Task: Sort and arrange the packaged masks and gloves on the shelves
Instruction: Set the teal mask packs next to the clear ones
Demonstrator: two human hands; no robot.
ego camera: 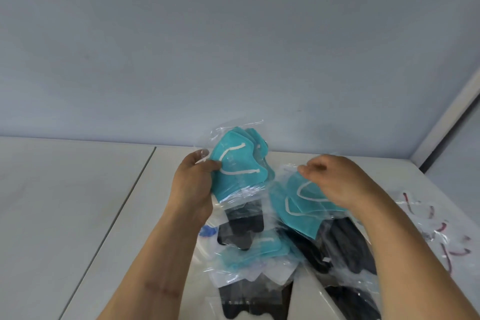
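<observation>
L hand (193,182) gripping teal mask pack (237,163); R hand (335,179) pinching another (301,205).

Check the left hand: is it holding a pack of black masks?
No, the left hand grips a pack of teal masks.

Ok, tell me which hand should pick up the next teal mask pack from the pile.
Right. The right hand already pinches a teal mask pack atop the pile, while the left hand grips a stack of teal packs.

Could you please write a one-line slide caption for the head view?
Left hand holds a packet of teal masks; right hand pinches another above the pile.
</observation>
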